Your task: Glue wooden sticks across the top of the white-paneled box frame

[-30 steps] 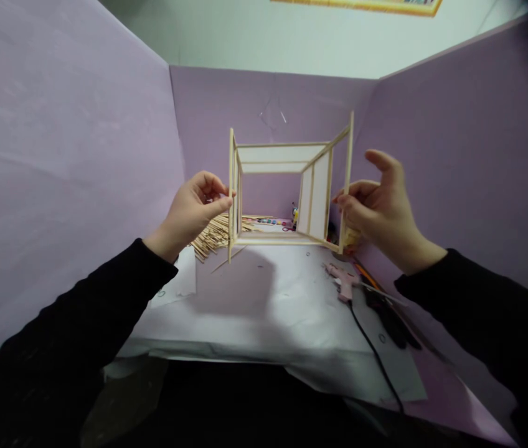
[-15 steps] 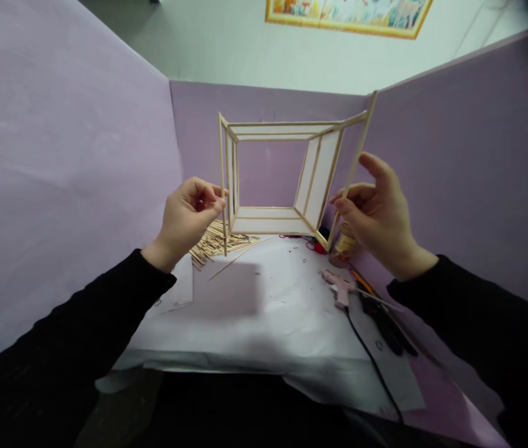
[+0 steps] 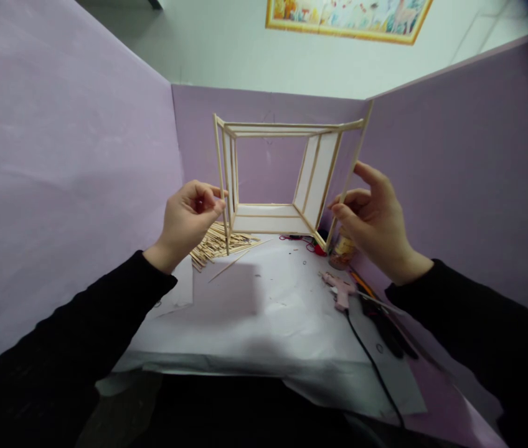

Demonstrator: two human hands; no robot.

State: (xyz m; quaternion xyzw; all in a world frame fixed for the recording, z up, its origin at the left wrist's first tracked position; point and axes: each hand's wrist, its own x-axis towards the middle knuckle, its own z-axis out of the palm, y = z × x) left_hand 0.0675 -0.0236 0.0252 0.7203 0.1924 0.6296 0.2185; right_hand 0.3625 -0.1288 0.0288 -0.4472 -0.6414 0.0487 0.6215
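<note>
One stick frame (image 3: 264, 223) held above the desk (image 3: 268, 311).
Left hand (image 3: 189, 214) pinches its left post, right hand (image 3: 376, 221) its right post; one pile of sticks (image 3: 212, 242) and one glue gun (image 3: 339, 292) lie below.

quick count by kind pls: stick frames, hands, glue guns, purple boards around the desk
stick frame: 1
hands: 2, left hand and right hand, each pinching a front post of the frame
pink glue gun: 1
purple boards: 3, left board, back board, right board
total: 7
</note>
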